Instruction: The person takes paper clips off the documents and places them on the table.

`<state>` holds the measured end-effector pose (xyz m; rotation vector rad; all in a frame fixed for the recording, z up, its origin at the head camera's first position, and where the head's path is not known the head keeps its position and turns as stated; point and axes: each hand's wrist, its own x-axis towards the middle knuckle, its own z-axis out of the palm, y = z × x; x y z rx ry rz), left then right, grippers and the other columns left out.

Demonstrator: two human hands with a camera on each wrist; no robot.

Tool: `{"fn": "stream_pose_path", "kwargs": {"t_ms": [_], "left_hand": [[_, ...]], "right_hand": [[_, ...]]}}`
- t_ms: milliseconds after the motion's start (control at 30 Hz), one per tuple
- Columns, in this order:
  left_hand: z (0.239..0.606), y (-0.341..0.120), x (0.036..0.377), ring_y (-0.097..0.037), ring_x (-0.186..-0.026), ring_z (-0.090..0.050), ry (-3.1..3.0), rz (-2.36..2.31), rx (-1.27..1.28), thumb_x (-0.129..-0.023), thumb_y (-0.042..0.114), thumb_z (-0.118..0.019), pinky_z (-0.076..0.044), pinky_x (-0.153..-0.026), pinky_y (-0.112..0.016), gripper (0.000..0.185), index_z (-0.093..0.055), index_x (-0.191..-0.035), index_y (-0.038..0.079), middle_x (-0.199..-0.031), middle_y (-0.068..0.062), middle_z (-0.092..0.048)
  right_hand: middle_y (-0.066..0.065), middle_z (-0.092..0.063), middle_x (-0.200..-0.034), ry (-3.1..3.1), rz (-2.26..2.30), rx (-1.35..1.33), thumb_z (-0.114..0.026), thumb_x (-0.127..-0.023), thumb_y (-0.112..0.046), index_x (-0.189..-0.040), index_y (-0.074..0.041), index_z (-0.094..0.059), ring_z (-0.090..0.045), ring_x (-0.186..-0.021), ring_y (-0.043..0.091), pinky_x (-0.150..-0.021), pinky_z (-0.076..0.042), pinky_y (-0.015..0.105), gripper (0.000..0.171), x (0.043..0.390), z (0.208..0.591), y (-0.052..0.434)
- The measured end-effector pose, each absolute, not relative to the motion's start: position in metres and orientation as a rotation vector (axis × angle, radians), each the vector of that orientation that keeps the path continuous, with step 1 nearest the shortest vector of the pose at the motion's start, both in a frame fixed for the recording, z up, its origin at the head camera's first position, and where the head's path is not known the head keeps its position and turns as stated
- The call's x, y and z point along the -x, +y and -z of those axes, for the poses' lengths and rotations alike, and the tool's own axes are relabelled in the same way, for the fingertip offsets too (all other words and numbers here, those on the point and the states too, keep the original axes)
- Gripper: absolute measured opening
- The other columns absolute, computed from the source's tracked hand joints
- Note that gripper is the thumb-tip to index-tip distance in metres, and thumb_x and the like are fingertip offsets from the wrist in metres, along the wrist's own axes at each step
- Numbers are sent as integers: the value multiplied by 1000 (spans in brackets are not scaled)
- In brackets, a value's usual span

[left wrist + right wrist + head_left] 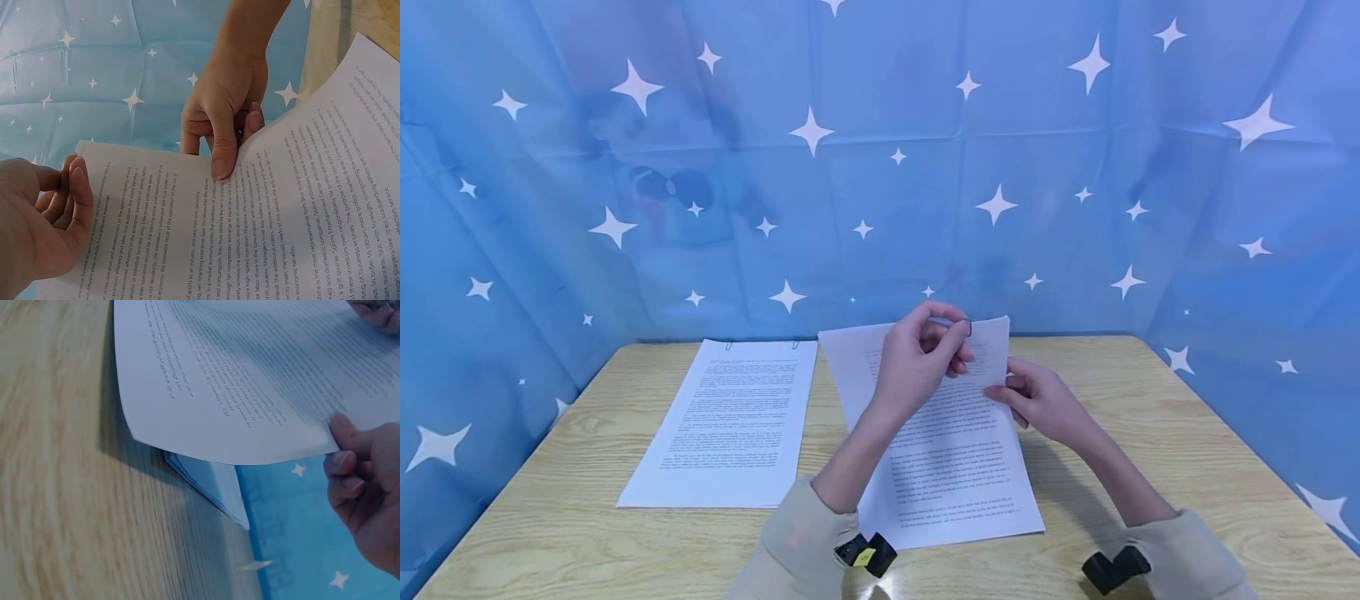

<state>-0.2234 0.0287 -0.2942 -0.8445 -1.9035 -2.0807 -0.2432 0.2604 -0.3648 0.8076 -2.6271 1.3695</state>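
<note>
Pinching the top edge of a printed sheaf of paper [951, 433], the left hand [917, 367] has its thumb and curled fingers closed on a small dark paper clip [967, 327] at that edge. The right hand [1037, 400] grips the sheaf's right edge partway down, thumb on the printed face and fingers curled behind it, as the left wrist view shows. The sheaf's long axis runs away from the person, its top end lifted and pointing toward the blue starred backdrop [1075, 167] while its bottom end rests on the wooden table [1187, 433] near the person's sleeves. In the right wrist view the near pages curve up off the table with other sheets hanging beneath them. A 2nd printed stack [730, 425] lies flat on the table to the left of the held sheaf, just beside it, its long axis also running away from the person, with 2 clips on its far edge.
</note>
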Motion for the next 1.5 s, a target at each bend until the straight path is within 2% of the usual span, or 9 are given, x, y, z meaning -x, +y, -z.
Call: {"fn": "stream_pose_path", "kwargs": {"t_ms": [133,333,433,667,767,833,1033,1167,1500], "left_hand": [[294,28,221,-14,-58,-63,-1890,2061,846,-100,8,-63,-59,-62,-32,8,-63,-106,1,-74,-14,-69],[294,29,221,-12,-57,-63,-1864,2048,865,-99,6,-64,-59,-61,-33,7,-65,-104,1,-74,-15,-69],[293,29,221,-13,-57,-63,-1849,2051,872,-99,6,-64,-59,-61,-34,7,-66,-104,1,-74,-15,-69],[291,29,220,-38,-61,-64,-1809,2062,872,-98,8,-66,-58,-60,-34,9,-67,-104,1,-73,-15,-69],[291,29,219,-42,-63,-63,-1786,2057,882,-98,8,-66,-57,-59,-32,10,-68,-105,1,-73,-14,-69],[290,29,219,-41,-64,-62,-1777,2035,893,-98,8,-67,-55,-58,-30,10,-68,-105,1,-74,-13,-68],[287,28,215,-20,-76,-65,-1816,1955,894,-96,8,-70,-53,-68,-24,11,-71,-105,2,-90,-10,-70],[287,27,214,-10,-81,-66,-1846,1947,878,-96,9,-69,-56,-76,-28,12,-71,-105,1,-95,-10,-71],[295,11,215,-14,-82,-67,-1877,1907,858,-97,11,-69,-55,-75,-25,11,-70,-105,3,-94,-7,-70]], "right_hand": [[19,-50,-58,-2626,-1366,-813,-60,-101,-4,-128,-3,-58,-42,-41,19,-39,-32,25,27,242,364,259],[11,-50,-56,-2615,-1353,-818,-60,-101,-4,-126,-2,-59,-41,-41,15,-39,-32,26,25,242,363,259],[12,-51,-57,-2618,-1350,-809,-60,-101,-5,-126,-3,-59,-42,-41,16,-39,-32,26,25,241,363,258],[17,-51,-58,-2630,-1342,-791,-60,-101,-6,-128,-3,-57,-42,-41,17,-40,-32,26,27,241,363,259],[17,-51,-58,-2636,-1347,-777,-61,-101,-7,-130,-3,-57,-42,-42,15,-40,-32,25,29,241,363,260],[17,-51,-59,-2638,-1353,-771,-61,-102,-8,-131,-3,-57,-42,-42,18,-40,-32,26,30,241,363,260],[15,-52,-60,-2641,-1351,-760,-61,-102,-9,-132,-4,-57,-44,-45,34,-40,-32,26,31,240,362,261],[14,-52,-60,-2646,-1343,-749,-61,-102,-10,-132,-5,-57,-44,-44,31,-40,-32,26,31,241,362,261],[8,-53,-60,-2642,-1345,-736,-61,-102,-11,-133,-6,-58,-44,-44,28,-41,-32,26,32,241,362,262]]}}
